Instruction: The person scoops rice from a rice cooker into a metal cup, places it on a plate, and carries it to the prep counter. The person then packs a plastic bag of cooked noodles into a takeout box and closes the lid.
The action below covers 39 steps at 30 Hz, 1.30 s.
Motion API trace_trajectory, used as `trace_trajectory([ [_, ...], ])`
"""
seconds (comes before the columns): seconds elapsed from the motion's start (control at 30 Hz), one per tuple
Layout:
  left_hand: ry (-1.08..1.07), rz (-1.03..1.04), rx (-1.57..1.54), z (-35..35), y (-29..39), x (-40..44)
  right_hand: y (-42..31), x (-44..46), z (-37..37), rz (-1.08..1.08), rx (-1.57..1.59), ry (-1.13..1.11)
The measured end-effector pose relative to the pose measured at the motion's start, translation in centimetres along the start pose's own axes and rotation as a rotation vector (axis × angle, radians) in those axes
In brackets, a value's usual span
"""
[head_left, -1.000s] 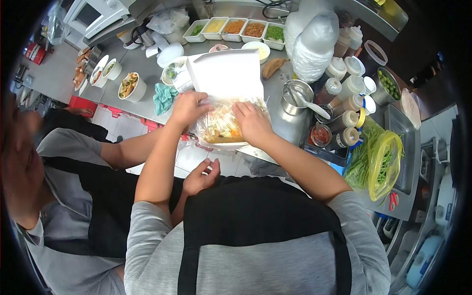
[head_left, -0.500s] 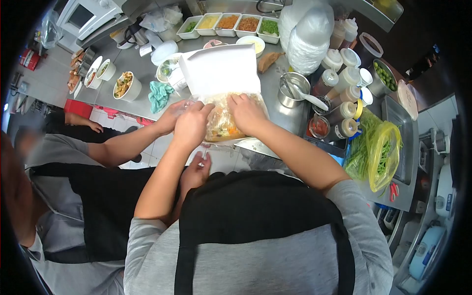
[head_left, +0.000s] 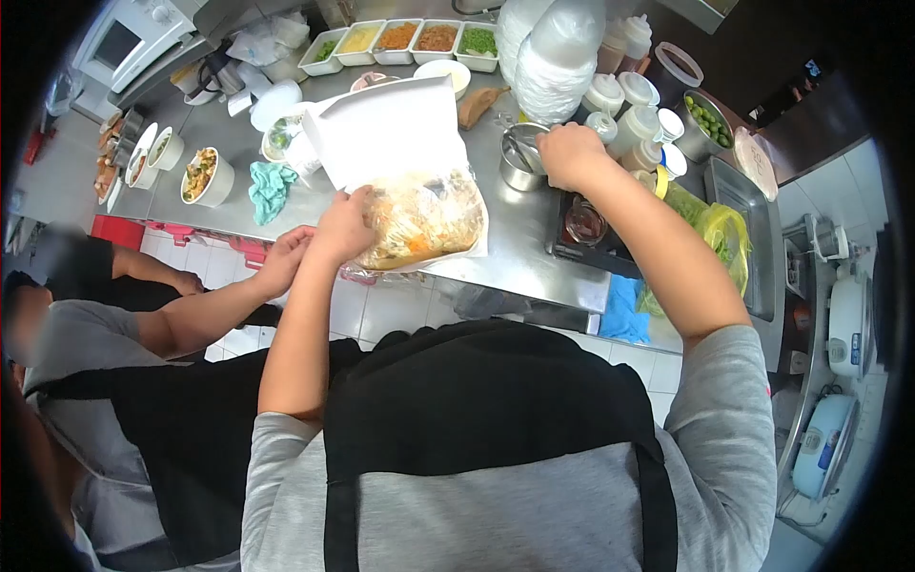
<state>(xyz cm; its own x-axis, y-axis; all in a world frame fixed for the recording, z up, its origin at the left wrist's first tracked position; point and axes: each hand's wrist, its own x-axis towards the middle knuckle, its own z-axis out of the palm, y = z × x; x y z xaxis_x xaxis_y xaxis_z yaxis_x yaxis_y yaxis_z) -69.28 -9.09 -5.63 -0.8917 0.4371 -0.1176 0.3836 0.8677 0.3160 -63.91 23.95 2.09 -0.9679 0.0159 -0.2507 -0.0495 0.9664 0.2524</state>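
Observation:
A white cardboard food box (head_left: 386, 129) stands with its lid up at the counter's front edge. Inside it lies a filling of shredded food (head_left: 424, 219) with orange bits, covered by clear plastic film. My left hand (head_left: 343, 229) is closed at the left edge of the box, fingers bent over the film. Over the rim of a small metal pot (head_left: 519, 173) is my right hand (head_left: 575, 157), its fingers pinched together; what they hold is hidden. A metal utensil (head_left: 518, 143) leans inside the pot.
A co-worker's hand (head_left: 284, 259) is close to my left wrist. White trays of toppings (head_left: 396, 38) line the back. Squeeze bottles (head_left: 640, 124) and stacked plastic-wrapped containers (head_left: 551, 76) stand right. A teal cloth (head_left: 272, 191) and a food bowl (head_left: 208, 178) are left.
My right hand has left the wrapped food and moved right to the metal pot. My left hand stays at the box. The co-worker's hand has drawn back from the box, and the view has shifted.

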Motion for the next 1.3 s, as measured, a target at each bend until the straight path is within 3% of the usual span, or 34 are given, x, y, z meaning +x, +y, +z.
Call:
trace_trajectory([
  [0.03, -0.009, -0.001, -0.005, -0.1, 0.2, -0.1, 0.3, 0.4, 0.2, 0.006, -0.001, -0.118],
  [0.33, 0.039, 0.018, -0.043, 0.3, 0.0, 0.1, 3.4, -2.9, -6.4, -0.007, -0.036, 0.139],
  [0.47, 0.029, -0.048, -0.042, 0.1, 0.4, -0.2, 3.1, -3.3, -4.8, -0.080, -0.122, 0.004],
  [0.57, 0.043, -0.072, -0.059, 0.5, 0.2, 0.1, 3.3, -5.9, -8.0, -0.154, -0.061, 0.120],
  [0.77, 0.038, -0.096, -0.077, 0.6, 0.5, 0.1, -1.7, -4.3, -6.3, -0.503, -0.105, 0.535],
  [0.87, 0.059, -0.095, -0.080, 0.9, 0.2, 0.2, -3.4, -2.0, -5.6, -0.548, -0.337, 0.344],
  [0.97, 0.057, -0.104, -0.080, 0.7, 0.6, 0.0, -3.6, -0.9, -4.9, -0.550, -0.433, 0.307],
  [1.3, 0.049, -0.097, -0.075, 0.5, 0.4, 0.1, -7.4, 0.4, -4.9, -0.609, -0.492, 0.183],
])
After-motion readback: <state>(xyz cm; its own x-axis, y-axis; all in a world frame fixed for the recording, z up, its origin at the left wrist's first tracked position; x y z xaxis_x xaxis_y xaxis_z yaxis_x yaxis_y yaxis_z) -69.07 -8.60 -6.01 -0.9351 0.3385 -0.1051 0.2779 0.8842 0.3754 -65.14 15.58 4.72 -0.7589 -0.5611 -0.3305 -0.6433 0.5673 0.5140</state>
